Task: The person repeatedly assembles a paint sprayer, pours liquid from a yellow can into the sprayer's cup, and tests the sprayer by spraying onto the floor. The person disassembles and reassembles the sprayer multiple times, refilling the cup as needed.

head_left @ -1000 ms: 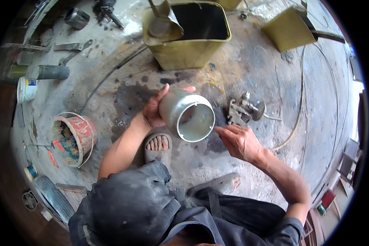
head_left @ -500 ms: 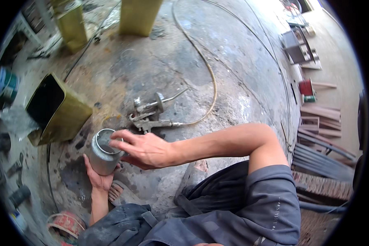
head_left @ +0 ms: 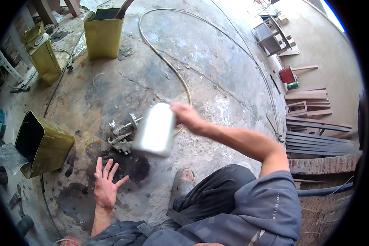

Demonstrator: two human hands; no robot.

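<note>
My right hand (head_left: pixel 187 116) grips a shiny metal cup (head_left: pixel 155 130) by its upper end and holds it in the air, blurred with motion, its bottom pointing down toward me. My left hand (head_left: pixel 106 186) is empty, fingers spread, just over a dark wet stain on the concrete floor. A metal spray gun (head_left: pixel 121 134) lies on the floor just left of the cup, beyond my left hand. My sandalled foot (head_left: pixel 182 183) rests below the cup.
An open olive-yellow tin (head_left: pixel 45 144) lies tipped at the left, two more tins (head_left: pixel 103 33) stand at the back. A hose (head_left: pixel 173 69) curves across the floor. Stacked timber (head_left: pixel 315 135) and a brick edge are at the right.
My left hand let go of the cup and dropped open toward the floor. My right hand now holds the cup alone, lifted and swung right. The view has turned to the right.
</note>
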